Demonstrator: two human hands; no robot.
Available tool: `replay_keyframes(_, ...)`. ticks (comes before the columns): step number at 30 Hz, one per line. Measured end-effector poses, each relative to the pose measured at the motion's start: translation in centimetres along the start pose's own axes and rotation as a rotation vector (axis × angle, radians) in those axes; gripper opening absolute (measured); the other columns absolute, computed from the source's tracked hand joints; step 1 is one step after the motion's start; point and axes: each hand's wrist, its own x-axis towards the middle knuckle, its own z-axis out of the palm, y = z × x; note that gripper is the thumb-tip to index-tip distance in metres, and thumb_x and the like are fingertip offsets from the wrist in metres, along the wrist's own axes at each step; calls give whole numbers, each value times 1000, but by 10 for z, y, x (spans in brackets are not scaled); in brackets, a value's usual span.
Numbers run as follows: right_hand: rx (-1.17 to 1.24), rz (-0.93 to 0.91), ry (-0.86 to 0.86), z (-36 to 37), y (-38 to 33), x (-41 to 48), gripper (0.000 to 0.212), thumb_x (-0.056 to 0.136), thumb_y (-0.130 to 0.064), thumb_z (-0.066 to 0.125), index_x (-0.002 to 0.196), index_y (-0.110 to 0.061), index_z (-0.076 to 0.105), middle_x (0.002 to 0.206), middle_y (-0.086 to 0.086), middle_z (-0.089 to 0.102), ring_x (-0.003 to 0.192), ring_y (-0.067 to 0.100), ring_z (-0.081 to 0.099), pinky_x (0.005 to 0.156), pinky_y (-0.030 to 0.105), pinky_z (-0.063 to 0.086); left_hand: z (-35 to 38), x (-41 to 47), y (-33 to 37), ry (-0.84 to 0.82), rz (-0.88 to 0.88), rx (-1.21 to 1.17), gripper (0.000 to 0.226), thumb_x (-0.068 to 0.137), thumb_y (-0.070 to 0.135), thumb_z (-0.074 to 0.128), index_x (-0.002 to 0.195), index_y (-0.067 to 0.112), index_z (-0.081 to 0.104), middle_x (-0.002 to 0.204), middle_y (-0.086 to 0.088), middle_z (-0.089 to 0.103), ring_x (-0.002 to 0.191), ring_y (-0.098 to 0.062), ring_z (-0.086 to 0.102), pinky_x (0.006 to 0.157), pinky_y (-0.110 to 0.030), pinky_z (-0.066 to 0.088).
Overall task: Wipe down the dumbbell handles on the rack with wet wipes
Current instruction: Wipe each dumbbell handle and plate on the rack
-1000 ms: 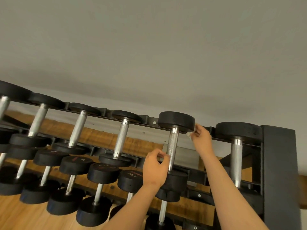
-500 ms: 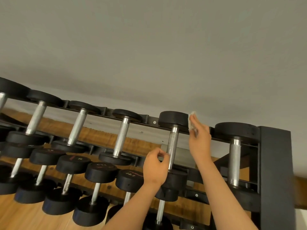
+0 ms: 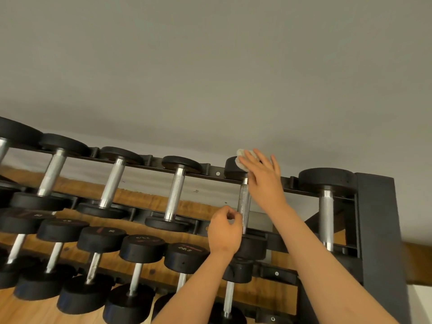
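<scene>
Flat right hand (image 3: 264, 181) is pressing the wipe (image 3: 240, 159) onto a racked dumbbell (image 3: 231, 170) by the grey wall (image 3: 210, 78), left hand (image 3: 224, 232) at 7 o'clock curling beside its handle (image 3: 244, 202), grip unclear.

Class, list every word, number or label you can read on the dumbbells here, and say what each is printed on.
"22.5": on the middle-row dumbbell head just left of the left hand.
Too blurred to read: the white and red marks on the other middle-row heads further left.
Nothing else readable in this view.
</scene>
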Motion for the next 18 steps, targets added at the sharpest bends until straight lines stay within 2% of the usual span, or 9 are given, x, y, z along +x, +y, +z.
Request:
replay_keyframes(3,69,3,-12,-7,-2,-5,58,94,-4,54,148,-21,39,157,-1,31,148,16,19,122,41,3,0,0,-1,-3,17,1,9,92,23,59,84,20,62,83,6,64,79,-7,61,75,-29,52)
replay_keyframes(5,96,2,-26,-9,-4,-8,62,95,-8,56,151,-21,33,159,-2,24,149,11,14,122,37,1,-1,0,-1,4,43,21,2,92,23,59,92,22,60,94,8,63,89,-8,60,81,-32,53)
replay_keyframes(8,99,12,-35,-9,-6,-12,64,95,-13,57,152,-19,28,160,-3,21,148,10,12,122,35,0,-3,-3,1,15,126,70,28,95,20,58,122,22,51,125,5,53,117,-10,51,97,-32,48)
replay_keyframes(10,119,30,-10,-11,-7,-14,65,96,-13,57,152,-21,27,158,-7,17,148,8,10,122,33,0,-11,0,10,39,271,86,44,96,17,57,138,18,43,140,3,43,131,-8,40,110,-25,36)
replay_keyframes(13,251,215,104,-11,-10,-32,61,98,-11,54,151,-22,26,152,-14,19,145,2,11,122,33,7,-24,21,33,55,427,67,54,99,13,51,149,17,31,155,5,28,142,-3,25,116,-18,20)
replay_keyframes(16,369,449,224,1,-17,-64,55,99,-12,51,150,-21,31,153,-13,26,143,1,19,120,32,19,-32,49,59,-8,507,74,53,102,13,45,152,17,28,159,2,24,142,0,17,118,-21,14)
replay_keyframes(18,375,551,237,12,-26,-83,55,100,-14,51,150,-21,32,156,-7,31,141,0,22,118,26,20,-32,65,70,-55,628,179,51,103,17,42,152,16,30,160,-1,25,146,-8,19,119,-26,15)
